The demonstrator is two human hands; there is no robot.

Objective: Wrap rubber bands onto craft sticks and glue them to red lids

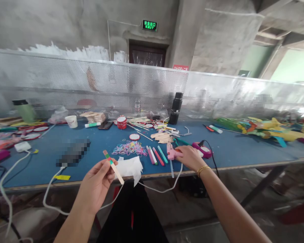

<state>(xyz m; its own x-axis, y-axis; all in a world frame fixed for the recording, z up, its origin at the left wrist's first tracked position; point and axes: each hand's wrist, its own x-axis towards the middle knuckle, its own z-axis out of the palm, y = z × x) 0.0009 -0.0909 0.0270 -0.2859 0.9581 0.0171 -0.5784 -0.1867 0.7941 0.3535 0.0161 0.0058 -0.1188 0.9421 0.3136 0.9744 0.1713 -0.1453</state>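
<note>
My left hand (97,179) pinches a wooden craft stick (118,173) between thumb and fingers. Its upper part is coloured green and red, while the lower end is bare wood. At the table's front edge, my right hand (188,156) is closed around a pink hot glue gun (170,152). A translucent glue stick (172,169) hangs down beneath the gun. Just left of the glue gun lie several coloured markers (155,156). White tissue (128,167) sits right beside my left hand, with a pile of small colourful rubber bands (130,148) behind it.
Plain craft sticks (162,137) lie behind the markers. A black bottle (176,108) stands against the perforated metal screen (152,84). A red toy drum (122,123) and a paper cup (71,121) stand farther back. White cables (164,191) hang over the edge.
</note>
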